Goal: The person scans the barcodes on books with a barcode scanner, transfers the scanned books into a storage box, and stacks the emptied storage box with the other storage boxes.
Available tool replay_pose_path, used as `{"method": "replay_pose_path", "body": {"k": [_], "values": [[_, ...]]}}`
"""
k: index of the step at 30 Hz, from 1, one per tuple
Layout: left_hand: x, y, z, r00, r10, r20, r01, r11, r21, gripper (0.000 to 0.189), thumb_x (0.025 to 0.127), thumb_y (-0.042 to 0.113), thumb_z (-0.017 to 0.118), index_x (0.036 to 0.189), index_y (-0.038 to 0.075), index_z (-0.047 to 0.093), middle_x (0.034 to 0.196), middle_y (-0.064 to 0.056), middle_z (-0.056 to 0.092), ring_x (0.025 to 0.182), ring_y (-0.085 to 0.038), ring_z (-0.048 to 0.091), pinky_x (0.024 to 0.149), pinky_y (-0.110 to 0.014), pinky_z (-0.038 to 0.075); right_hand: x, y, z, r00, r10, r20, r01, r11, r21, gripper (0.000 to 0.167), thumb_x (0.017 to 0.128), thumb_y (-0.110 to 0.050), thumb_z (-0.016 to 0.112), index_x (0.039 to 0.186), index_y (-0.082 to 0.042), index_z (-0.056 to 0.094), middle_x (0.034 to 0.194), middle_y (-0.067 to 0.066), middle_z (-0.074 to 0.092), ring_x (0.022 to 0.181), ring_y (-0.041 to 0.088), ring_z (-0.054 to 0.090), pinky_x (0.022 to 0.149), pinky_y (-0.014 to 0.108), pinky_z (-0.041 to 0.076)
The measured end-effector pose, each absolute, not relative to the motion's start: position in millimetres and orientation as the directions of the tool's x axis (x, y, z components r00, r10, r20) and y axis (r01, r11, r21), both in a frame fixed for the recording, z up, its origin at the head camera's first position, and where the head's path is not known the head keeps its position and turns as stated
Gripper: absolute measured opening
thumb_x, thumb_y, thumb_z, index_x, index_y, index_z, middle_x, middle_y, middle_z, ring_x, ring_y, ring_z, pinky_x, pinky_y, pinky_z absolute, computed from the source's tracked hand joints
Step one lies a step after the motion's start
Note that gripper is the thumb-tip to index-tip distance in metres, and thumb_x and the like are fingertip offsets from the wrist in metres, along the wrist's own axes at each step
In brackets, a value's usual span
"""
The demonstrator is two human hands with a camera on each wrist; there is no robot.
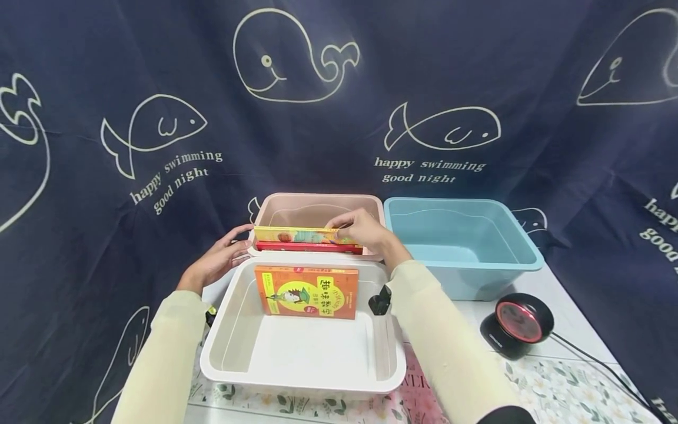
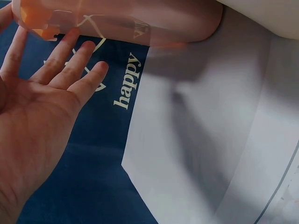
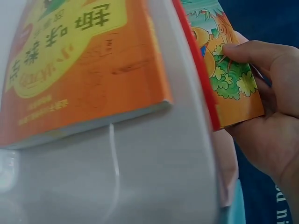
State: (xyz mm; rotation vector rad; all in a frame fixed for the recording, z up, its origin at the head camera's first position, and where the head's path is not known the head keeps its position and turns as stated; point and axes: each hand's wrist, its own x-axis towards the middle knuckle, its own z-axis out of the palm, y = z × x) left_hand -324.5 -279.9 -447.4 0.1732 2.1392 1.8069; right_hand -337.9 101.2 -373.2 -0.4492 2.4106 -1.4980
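Note:
A yellow picture book (image 1: pixel 296 235) stands on edge inside the pink bin (image 1: pixel 323 198), beside a red book (image 1: pixel 302 248). My right hand (image 1: pixel 371 231) pinches the yellow book near its right end, thumb on the illustrated cover (image 3: pixel 236 84) in the right wrist view. At the pink bin's left end is my left hand (image 1: pixel 222 259), its fingers fairly straight and reaching to the rim and the books' left ends. In the left wrist view, the left palm (image 2: pixel 42 107) shows beside the bin's outer wall (image 2: pixel 182 21); firm contact is unclear.
Nearer me, a white bin (image 1: pixel 302 383) holds an orange book (image 1: pixel 344 294) leaning on its far wall. A blue bin (image 1: pixel 461 268) stands to the right. In front of that sits a round black device (image 1: pixel 524 318) with a cable. A dark whale-print curtain (image 1: pixel 318 147) hangs behind.

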Motion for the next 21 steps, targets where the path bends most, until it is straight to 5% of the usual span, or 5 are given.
{"method": "replay_pose_path", "body": {"k": [8, 21], "values": [[-326, -279, -446, -0.933, 0.313, -0.175, -0.116, 0.200, 0.973, 0.066, 0.107, 0.030, 0.057, 0.163, 0.027, 0.023, 0.166, -0.018, 0.031, 0.125, -0.005, 0.056, 0.126, -0.052, 0.031, -338, 99, -390, -0.910, -0.389, -0.143, -0.013, 0.372, -0.928, 0.026, 0.089, 0.001, 0.071, 0.108, -0.014, 0.080, 0.116, 0.004, 0.077, 0.113, 0.021, 0.064, 0.107, 0.040, 0.050], [-328, -280, -448, -0.934, 0.309, -0.179, -0.121, 0.198, 0.973, 0.065, 0.106, 0.031, 0.058, 0.163, 0.029, 0.024, 0.166, -0.019, 0.031, 0.131, -0.014, 0.054, 0.126, -0.057, 0.027, -341, 102, -396, -0.882, -0.407, -0.238, 0.083, 0.361, -0.929, 0.027, 0.094, -0.004, 0.069, 0.116, -0.015, 0.078, 0.123, 0.004, 0.074, 0.116, 0.021, 0.062, 0.105, 0.038, 0.051]]}}
